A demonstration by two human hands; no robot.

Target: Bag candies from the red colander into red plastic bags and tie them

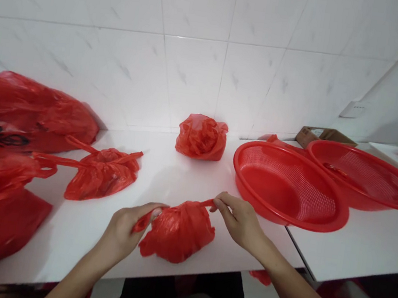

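Observation:
A small, filled red plastic bag (182,233) rests near the front edge of the white table (165,179), its contents hidden by the crumpled film. On its left side, my left hand (128,228) is closed around one handle of the bag. My right hand (237,218) pinches the other handle between thumb and fingers and pulls it out to the right. Another small red bag (104,175) with loose handles lies to the left. Farther back, near the wall, sits a bunched red bag (201,137).
Large red bags (22,114) crowd the table's left side. On the right stand a red plastic colander (290,186) and a second red colander (368,178) with something small inside. A cardboard box (325,135) is behind them. A seam separates two tabletops; white tiles (190,78) rise behind.

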